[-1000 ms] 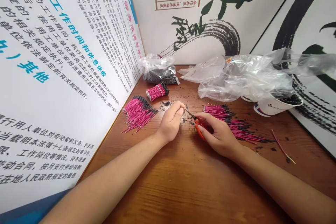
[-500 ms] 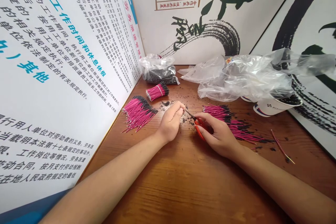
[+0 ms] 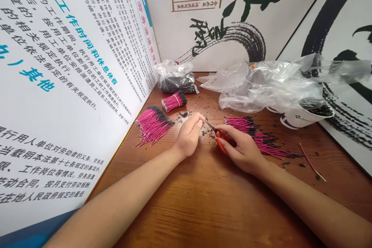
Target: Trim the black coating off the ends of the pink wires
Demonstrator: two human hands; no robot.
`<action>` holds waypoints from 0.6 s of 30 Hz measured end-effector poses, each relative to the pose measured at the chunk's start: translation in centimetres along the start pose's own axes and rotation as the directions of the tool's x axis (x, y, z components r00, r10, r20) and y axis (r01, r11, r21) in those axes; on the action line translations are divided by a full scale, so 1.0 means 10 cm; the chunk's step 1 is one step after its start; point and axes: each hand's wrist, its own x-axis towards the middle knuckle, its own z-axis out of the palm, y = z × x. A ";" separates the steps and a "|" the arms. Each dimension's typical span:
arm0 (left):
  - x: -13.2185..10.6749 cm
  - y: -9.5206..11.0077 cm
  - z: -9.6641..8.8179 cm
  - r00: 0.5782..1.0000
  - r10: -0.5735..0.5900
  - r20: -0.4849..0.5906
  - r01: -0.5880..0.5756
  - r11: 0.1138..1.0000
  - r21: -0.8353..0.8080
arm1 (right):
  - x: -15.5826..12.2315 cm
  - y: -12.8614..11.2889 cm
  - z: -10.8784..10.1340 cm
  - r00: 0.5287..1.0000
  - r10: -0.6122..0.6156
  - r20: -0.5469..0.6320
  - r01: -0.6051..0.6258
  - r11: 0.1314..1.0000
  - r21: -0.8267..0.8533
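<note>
Wooden desk (image 3: 203,209) strewn with pink wires (image 3: 152,126); left hand (image 3: 189,135) pinched narrow, its hold too small to tell for certain; right hand (image 3: 242,150) wrapped around orange-handled snips (image 3: 221,142), tips brought close for fine cutting.

Wall poster (image 3: 66,131), heading 工作时间和休息休假, side title 劳务派遣管理

Facing me, a wooden desktop (image 3: 203,213) with warm brown grain runs into a corner walled by printed panels. On my left, a white display board (image 3: 66,97) carries dense black Chinese text under teal headings, angled in toward the desk. Straight ahead stands a white calligraphy poster (image 3: 221,15) with sweeping black brushwork; a black-edged panel (image 3: 343,19) adjoins it at my right. Even light falls across the scene.
</note>
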 end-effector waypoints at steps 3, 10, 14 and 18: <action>0.00 0.01 0.00 1.000 -0.003 -0.001 0.003 1.000 0.010 | 0.00 -0.02 0.00 1.000 -0.002 0.009 0.002 1.000 0.003; 0.00 -0.01 0.00 1.000 0.003 0.007 -0.003 1.000 -0.005 | 0.01 -0.02 0.00 1.000 -0.011 0.007 0.011 1.000 0.009; 0.00 -0.02 0.00 1.000 -0.004 0.010 0.004 1.000 -0.014 | 0.01 0.00 0.01 1.000 -0.013 0.009 0.013 1.000 0.010; 0.00 -0.02 0.00 1.000 -0.006 0.015 0.007 0.999 -0.036 | 0.00 0.02 0.00 1.000 -0.010 0.026 0.010 1.000 0.006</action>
